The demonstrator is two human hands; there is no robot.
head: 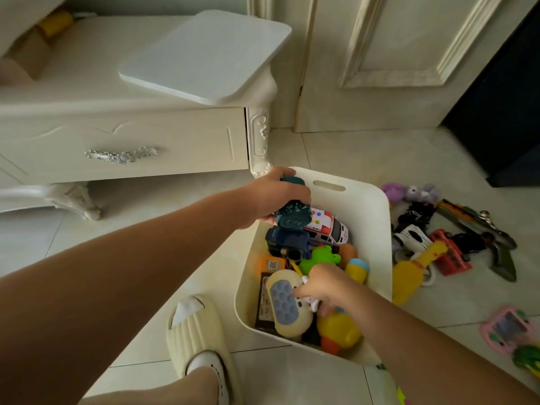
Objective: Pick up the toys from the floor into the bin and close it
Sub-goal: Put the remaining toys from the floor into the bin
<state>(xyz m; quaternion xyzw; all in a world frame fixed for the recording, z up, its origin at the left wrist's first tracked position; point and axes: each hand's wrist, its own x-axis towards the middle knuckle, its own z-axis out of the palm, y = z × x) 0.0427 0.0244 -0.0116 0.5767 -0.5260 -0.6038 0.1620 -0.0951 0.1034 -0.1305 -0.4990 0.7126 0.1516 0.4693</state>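
Head view: the white bin (372, 217) stands open on the tiled floor (336, 147), just in front of the carved leg of a cream cabinet (146, 135), and it is heaped with toys. The left hand (270, 197) hangs over the bin's far left corner, fingers wrapped round a dark teal cylinder toy (292, 214). The right hand (324, 285) is down among the contents at the near side, fingers curled round a small white and pink toy (311, 302). Its forearm crosses the bin's near right corner and hides the rim there.

Around the hands in the bin lie a cream pop-button game (287, 305), a yellow duck (339, 331), a green frog (320, 258), a white toy ambulance (330, 228) and a dark blue toy (287, 239).

More toys lie on the floor to the right of the bin. A yellow rubber chicken (409, 276) is just beside its wall. Beyond it are a black and white toy (412, 238), a red bus (450, 255), a purple plush (409, 192) and a toy gun (482, 226). A pink handheld game (508, 328) lies apart, near the right edge.

The white lid (204, 57) lies flat on the cabinet top, overhanging its corner, well apart from the bin. A foot in a cream slipper (195, 325) stands just left of the bin. A panelled door (394, 54) rises behind.
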